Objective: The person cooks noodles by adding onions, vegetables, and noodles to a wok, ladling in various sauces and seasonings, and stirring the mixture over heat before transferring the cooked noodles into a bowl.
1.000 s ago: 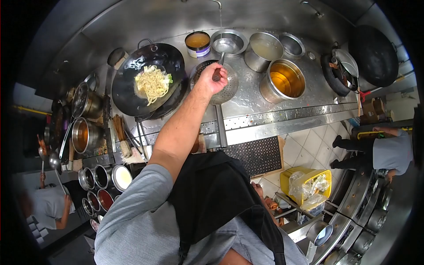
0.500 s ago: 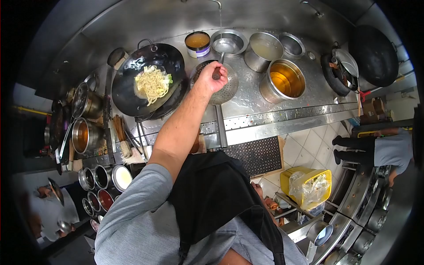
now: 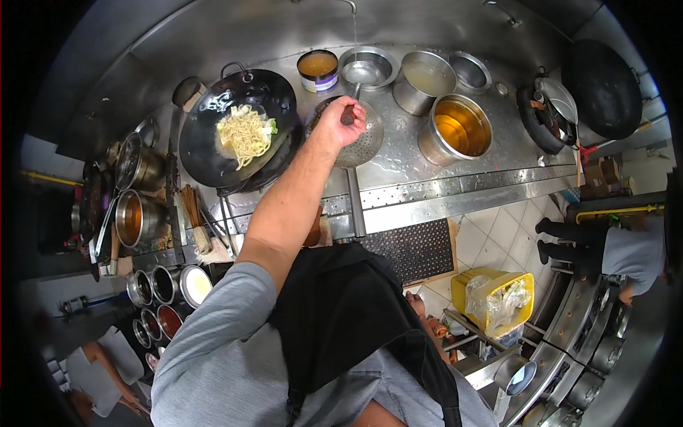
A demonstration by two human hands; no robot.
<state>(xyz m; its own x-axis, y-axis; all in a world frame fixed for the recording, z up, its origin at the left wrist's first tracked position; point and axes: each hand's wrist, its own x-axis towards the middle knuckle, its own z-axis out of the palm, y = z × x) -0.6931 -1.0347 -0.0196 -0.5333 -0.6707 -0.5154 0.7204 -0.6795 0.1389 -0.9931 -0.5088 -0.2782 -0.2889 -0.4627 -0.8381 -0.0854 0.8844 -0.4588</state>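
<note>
My left hand is closed round the wooden-ended handle of a ladle. The ladle's bowl rests over a steel basin, under a thin stream of water from a tap. Beneath my left hand lies a perforated strainer, its handle pointing towards me. To the left, a black wok holds noodles with pale and green vegetable pieces. My right hand is low beside the black apron, partly covered, and its fingers are not clear.
Steel pots, one of amber liquid and one of cloudy liquid, stand right of the basin. A labelled tub sits left of it. Seasoning containers are at left, a yellow bin at right. Two co-workers are nearby.
My left hand and the ladle stay almost still. The co-worker at lower left has moved and turned, and the objects they held are out of sight. The co-worker at right has shifted slightly.
</note>
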